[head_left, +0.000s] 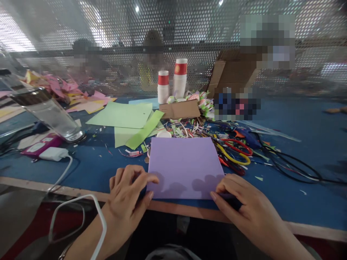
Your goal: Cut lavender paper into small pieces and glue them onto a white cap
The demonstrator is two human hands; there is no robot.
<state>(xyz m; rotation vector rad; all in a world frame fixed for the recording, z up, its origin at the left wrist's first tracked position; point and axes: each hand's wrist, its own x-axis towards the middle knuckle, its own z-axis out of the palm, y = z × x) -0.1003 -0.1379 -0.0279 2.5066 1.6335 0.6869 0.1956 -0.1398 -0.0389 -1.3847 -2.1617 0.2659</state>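
A rectangular purple sheet of paper (184, 162) lies on the blue table in front of me, near its front edge. At the sheet's lower left corner is my left hand (127, 195), its index finger held over the paper and its thumb apart from it by the corner. My right hand (241, 198) grips the lower right corner between its thumb and curled fingers. Shadows of both hands fall on the purple surface. Just right of the sheet lie scissors with yellow handles (238, 159) and scissors with red handles (241, 145).
Green paper sheets (121, 115), paper scraps (187, 128) and a cardboard strip (179, 109) lie behind. Two stacks of paper cups (163, 90) stand farther back. Left are a glass bottle (54, 115), a pink device (42, 146) and a white cable (101, 216). A black cord (292, 164) lies right.
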